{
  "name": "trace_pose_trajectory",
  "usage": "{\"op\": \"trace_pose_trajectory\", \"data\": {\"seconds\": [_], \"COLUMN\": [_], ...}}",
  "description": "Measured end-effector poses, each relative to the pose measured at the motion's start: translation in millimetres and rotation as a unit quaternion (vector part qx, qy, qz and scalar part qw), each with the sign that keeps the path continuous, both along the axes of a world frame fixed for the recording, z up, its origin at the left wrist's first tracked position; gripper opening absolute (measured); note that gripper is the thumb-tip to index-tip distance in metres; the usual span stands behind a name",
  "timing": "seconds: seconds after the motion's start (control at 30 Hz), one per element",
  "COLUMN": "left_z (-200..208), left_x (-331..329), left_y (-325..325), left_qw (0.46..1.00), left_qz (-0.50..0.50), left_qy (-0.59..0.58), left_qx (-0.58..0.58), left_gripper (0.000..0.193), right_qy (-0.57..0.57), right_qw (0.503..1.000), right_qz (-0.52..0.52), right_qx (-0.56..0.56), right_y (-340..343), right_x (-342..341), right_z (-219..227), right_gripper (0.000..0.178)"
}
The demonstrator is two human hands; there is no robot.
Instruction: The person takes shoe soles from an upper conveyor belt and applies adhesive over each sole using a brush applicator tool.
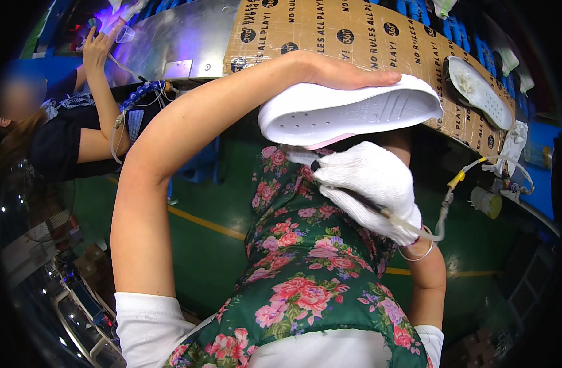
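Note:
A white shoe sole point(360, 119) is held up in front of me on its side, its hollow inner face with small holes turned towards me. My bare left hand point(339, 73) reaches around its upper edge and grips it; most of those fingers are hidden behind it. Below the sole, my right hand point(370, 184) wears a white knitted glove and is closed around a brush point(300, 156) with a dark handle. The pale bristles are close under the sole's lower edge; whether they touch it I cannot tell. A thin clear hose point(441, 221) runs from the handle's rear end.
Cardboard point(317, 30) covers the bench ahead, beside a bare metal surface point(195, 37). Another white sole point(480, 92) lies at the right, near a crumpled white cloth point(513, 147). A yellow hose fitting point(457, 179) hangs there. A co-worker point(78, 129) is at the left.

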State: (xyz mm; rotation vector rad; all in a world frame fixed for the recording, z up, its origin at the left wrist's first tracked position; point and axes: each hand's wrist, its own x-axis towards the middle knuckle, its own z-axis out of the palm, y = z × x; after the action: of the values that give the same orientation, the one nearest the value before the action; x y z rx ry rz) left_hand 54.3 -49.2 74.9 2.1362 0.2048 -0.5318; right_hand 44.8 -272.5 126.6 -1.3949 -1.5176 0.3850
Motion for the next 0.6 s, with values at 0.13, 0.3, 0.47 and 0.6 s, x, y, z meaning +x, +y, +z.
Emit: {"op": "trace_pose_trajectory", "data": {"seconds": [0.13,0.3,0.47,0.6], "left_z": [36.3,41.9,31.8,9.8], "left_x": [-3.7,0.2,-4.1,-5.1], "left_y": [-5.3,-1.0,4.4,-1.2], "left_qw": [0.996,0.994,0.993,0.913], "left_qz": [-0.022,0.004,0.067,0.155], "left_qy": [-0.003,0.058,-0.001,0.003], "left_qx": [-0.089,-0.093,-0.094,-0.379], "left_gripper": [0.113,0.113,0.106,0.095], "right_qy": [-0.053,-0.067,0.145,0.516], "right_qw": [0.997,0.996,0.985,0.82], "right_qz": [-0.052,-0.066,-0.096,-0.245], "right_qx": [0.0,0.003,0.0,0.042], "right_y": [-2.0,-3.7,-13.5,-21.9], "right_x": [13.9,5.4,-5.4,2.2], "right_z": [-5.0,-4.6,-7.3,-6.6], "right_gripper": [0.028,0.031,0.025,0.025]}}
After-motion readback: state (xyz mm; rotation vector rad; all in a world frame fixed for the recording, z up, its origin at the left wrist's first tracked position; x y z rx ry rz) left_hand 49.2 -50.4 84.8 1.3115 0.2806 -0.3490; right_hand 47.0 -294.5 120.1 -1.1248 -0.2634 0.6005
